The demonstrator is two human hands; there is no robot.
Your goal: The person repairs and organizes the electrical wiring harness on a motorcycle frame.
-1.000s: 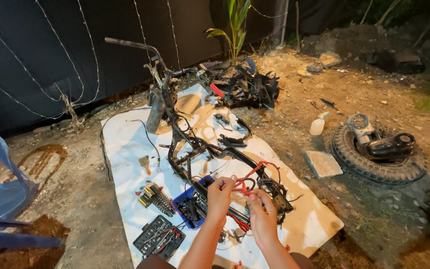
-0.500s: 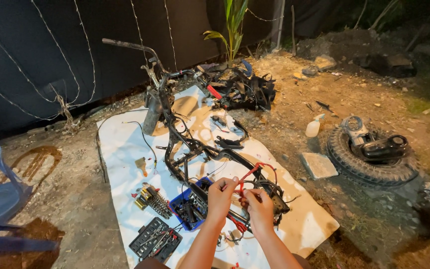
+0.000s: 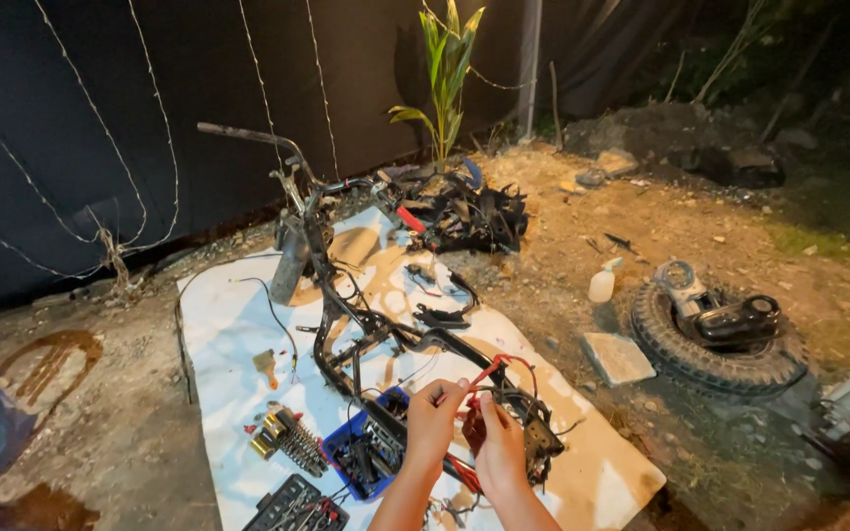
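Red wire (image 3: 504, 366): thin insulated lead, looped above the rear of the frame, low centre of the head view; one end pinched between the hands, the rest arching right and down into the wiring.
Left hand (image 3: 433, 425): fingers drawn together at the tips, pinching the red wire near its end.
Right hand (image 3: 497, 447): closed in a fingertip grip just beside the left, on the same wire or a small fitting on it; too small to tell which.
Handling note: best gripped close to the end, on the insulation, both hands near each other; pull along the line of the wire, not sideways; loop likely to snag on the frame if tugged hard.
Scooter frame (image 3: 366, 329): stripped black tubing, lying on the sheet, handlebar end up and away, rear end under the hands.
Wiring bundle (image 3: 533, 433): dark tangle at the frame's rear, just right of the hands.
Blue tray (image 3: 341, 452): small parts inside, touching the left forearm's side of the frame.
Socket set (image 3: 292, 506): open black case, near bottom edge.
Coil spring (image 3: 292, 440): ribbed shock part, left of the tray.
White sheet (image 3: 223, 324): ground cover, stained brown, beneath it all.
Tyre (image 3: 710, 359): well apart to the right, on dirt, engine part resting in it.
Spray bottle (image 3: 602, 283): white, between sheet and tyre.
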